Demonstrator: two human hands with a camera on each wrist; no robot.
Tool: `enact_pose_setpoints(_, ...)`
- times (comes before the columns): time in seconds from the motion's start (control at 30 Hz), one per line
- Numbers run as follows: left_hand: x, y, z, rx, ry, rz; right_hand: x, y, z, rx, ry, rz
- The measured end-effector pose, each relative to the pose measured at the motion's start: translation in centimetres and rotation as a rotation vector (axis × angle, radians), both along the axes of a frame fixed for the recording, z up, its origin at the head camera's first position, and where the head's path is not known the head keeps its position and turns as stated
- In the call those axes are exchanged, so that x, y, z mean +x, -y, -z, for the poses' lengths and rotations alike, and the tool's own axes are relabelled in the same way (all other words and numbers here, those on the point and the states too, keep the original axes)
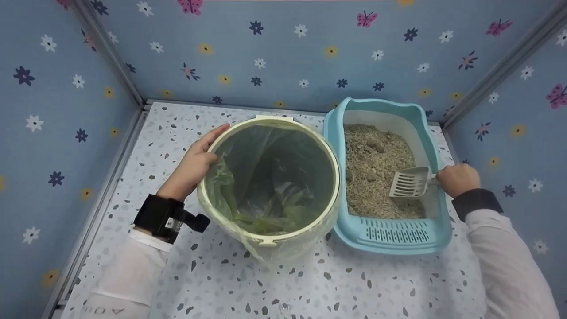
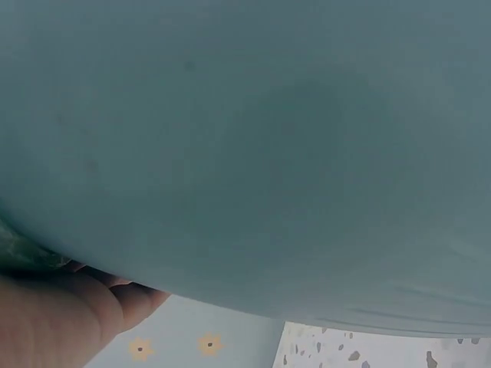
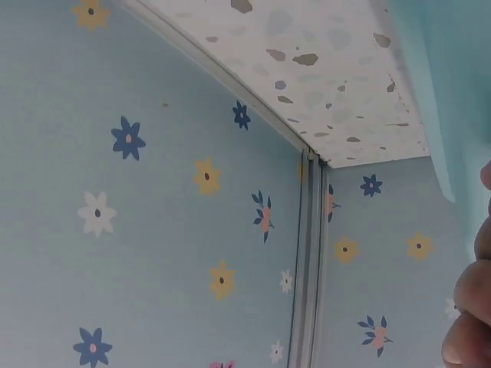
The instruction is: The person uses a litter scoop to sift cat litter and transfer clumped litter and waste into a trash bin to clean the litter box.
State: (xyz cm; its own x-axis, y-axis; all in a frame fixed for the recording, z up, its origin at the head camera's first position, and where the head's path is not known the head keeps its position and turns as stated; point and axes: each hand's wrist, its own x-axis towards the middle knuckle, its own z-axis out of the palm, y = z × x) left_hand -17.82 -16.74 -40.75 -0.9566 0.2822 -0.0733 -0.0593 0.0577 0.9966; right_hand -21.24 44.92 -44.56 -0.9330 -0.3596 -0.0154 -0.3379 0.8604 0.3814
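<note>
So we're set up on the speckled terrazzo floor (image 1: 212, 274) with flowery blue walls (image 1: 48, 110) all round. Biggest thing is the cream trash bin (image 1: 269, 241), lined with a thin green bag (image 1: 221, 186), sitting dead centre. Touching it at 3 o'clock is the light blue litter box (image 1: 394, 239), filled with greyish litter (image 1: 376, 159) with a few clumps toward 12 o'clock.

Our left hand (image 1: 195, 164) is at the bin's 9 o'clock, thumb hooked over the rim, fingers wrapped on the outer wall. Our right hand (image 1: 457, 179) is curled round the handle of the white slotted litter scoop (image 1: 409, 182), its blade lying on the litter near the box's 3 o'clock side.

Scoop looks like light, stiff plastic to us, so holding the handle end seems right. Litter's loose, probably spills easily.
</note>
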Motion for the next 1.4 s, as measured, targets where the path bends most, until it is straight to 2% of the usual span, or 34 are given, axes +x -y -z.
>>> enact_pose_setpoints(0.17, 0.0, -0.1, 0.0, -0.001, -0.030, 0.001, -0.1, 0.4, 0.9, -0.039, -0.033, 0.031)
enact_pose_setpoints(0.43, 0.0, -0.2, 0.2, -0.003, -0.044, -0.017, -0.8, 1.4, 2.3, -0.040, -0.065, -0.056)
enact_pose_setpoints(0.67, 0.0, -0.4, 0.3, -0.021, -0.058, -0.026, -1.1, 1.9, 3.9, -0.122, -0.067, -0.030)
enact_pose_setpoints(0.87, -0.1, -0.5, 0.3, -0.019, -0.071, -0.031, -1.2, 3.6, 5.5, -0.138, -0.104, -0.057)
enact_pose_setpoints(1.03, -0.1, -0.4, 0.3, -0.022, -0.086, -0.043, -1.9, 5.1, 6.5, -0.159, -0.126, -0.046)
enact_pose_setpoints(1.4, 0.1, -0.2, 0.4, -0.017, -0.084, -0.023, -2.3, 6.9, 7.3, -0.196, -0.004, 0.072)
